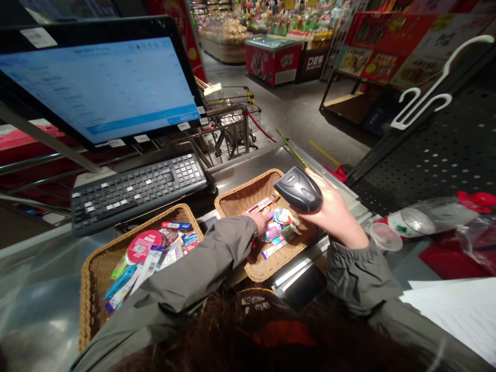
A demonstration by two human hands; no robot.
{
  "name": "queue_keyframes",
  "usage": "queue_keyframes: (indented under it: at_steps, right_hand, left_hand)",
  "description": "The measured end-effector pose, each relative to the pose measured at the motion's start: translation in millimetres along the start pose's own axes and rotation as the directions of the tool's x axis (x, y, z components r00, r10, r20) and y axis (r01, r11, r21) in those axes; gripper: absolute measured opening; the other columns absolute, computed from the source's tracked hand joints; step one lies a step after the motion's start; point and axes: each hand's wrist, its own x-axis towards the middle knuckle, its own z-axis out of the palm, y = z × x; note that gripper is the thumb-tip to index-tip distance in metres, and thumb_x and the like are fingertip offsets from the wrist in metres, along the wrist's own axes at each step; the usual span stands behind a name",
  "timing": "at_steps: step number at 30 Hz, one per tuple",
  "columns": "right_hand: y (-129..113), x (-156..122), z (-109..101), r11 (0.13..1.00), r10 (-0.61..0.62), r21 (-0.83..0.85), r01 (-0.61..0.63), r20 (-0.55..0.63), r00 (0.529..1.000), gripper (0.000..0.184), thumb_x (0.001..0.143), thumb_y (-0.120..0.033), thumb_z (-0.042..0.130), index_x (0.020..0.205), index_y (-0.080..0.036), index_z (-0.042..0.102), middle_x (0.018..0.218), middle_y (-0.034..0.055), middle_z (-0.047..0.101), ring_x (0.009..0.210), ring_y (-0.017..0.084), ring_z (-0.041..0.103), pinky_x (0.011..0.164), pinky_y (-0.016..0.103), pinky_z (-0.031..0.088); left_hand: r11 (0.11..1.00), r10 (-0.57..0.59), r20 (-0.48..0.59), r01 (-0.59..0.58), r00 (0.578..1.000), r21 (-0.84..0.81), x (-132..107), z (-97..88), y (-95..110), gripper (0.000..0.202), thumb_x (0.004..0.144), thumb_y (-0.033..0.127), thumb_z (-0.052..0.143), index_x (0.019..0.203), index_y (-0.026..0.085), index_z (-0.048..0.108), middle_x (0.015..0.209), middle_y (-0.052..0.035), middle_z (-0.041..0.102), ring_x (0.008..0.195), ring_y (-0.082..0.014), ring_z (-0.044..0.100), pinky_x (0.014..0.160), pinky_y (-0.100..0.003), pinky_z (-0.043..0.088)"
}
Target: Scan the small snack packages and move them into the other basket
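A black handheld barcode scanner point(300, 190) is held in my right hand point(335, 209), its head tilted over the right wicker basket point(258, 275). My left hand point(259, 223) reaches down into this same basket with its fingers curled among small packaged goods point(279, 227). What those fingers grip is hidden. Right by them lies a narrow dark red and white packet point(260, 205). To the left, a second wicker basket point(86, 281) contains a round red-lidded tub point(144, 245), blue and white packets and other small items, partly covered by my left sleeve.
A lit monitor point(104, 88) and black keyboard point(139, 191) stand at the left of the metal counter. A dark phone-like slab point(306, 285) lies near me. At right are a plastic bottle point(414, 221), a clear cup point(385, 236) and papers point(461, 312). Shopping carts point(232, 113) stand beyond.
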Motion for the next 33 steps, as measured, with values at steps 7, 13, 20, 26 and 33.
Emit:
queue_keyframes:
  at_steps: [7,13,20,26,33]
  right_hand:
    - [-9,-3,1,1.000,-0.007,0.008,0.007,0.019,1.000,0.056,0.078,-0.042,0.074,0.129,-0.022,0.062,0.139,0.0129,0.060,0.141,0.038,0.042,0.117,0.062,0.033]
    - [-16,-4,3,1.000,-0.012,0.026,0.012,0.028,1.000,0.057,0.076,-0.038,0.075,0.129,-0.023,0.061,0.139,0.0128,0.060,0.141,0.039,0.042,0.117,0.063,0.032]
    - [-11,-9,3,1.000,0.011,0.021,-0.011,0.012,1.000,0.062,0.076,-0.039,0.075,0.132,-0.019,0.058,0.140,0.0164,0.058,0.142,0.038,0.041,0.117,0.062,0.032]
    - [-13,-11,4,1.000,-0.024,-0.010,0.023,-0.060,0.998,0.064,0.076,-0.039,0.075,0.133,-0.015,0.057,0.138,0.0185,0.060,0.136,0.038,0.049,0.114,0.057,0.040]
    - [-48,-10,13,0.995,-0.104,-0.024,0.102,-0.120,0.987,0.067,0.077,-0.040,0.075,0.137,-0.018,0.054,0.138,0.0183,0.059,0.136,0.039,0.048,0.112,0.060,0.041]
  left_hand:
    - [0.991,-0.054,0.045,0.048,0.998,0.126,13,-18.5,-49,0.070,0.054,0.056,0.087,0.111,0.020,0.071,0.138,-0.0194,0.058,0.128,-0.0436,0.049,0.108,-0.063,0.034]
    - [0.981,-0.001,0.009,-0.001,1.000,0.192,13,9.1,-26,0.055,0.060,0.054,0.084,0.101,0.020,0.073,0.120,-0.0153,0.069,0.122,-0.0361,0.054,0.116,-0.058,0.020]
    - [0.975,0.058,-0.144,-0.025,0.988,0.222,4,-13.1,-36,0.049,0.063,0.032,0.082,0.109,0.024,0.072,0.146,-0.0114,0.052,0.145,-0.0323,0.030,0.121,-0.055,0.014]
    - [0.973,0.146,-0.423,-0.052,0.894,0.226,-46,-71.1,-59,0.037,0.071,0.041,0.076,0.103,0.021,0.072,0.158,-0.0078,0.037,0.151,-0.0336,0.017,0.120,-0.061,0.011]
    - [0.963,0.221,-0.831,0.020,0.510,0.269,-153,-105.6,-85,0.025,0.077,0.026,0.071,0.101,0.019,0.066,0.159,-0.0107,0.035,0.151,-0.0350,0.019,0.119,-0.065,0.008]
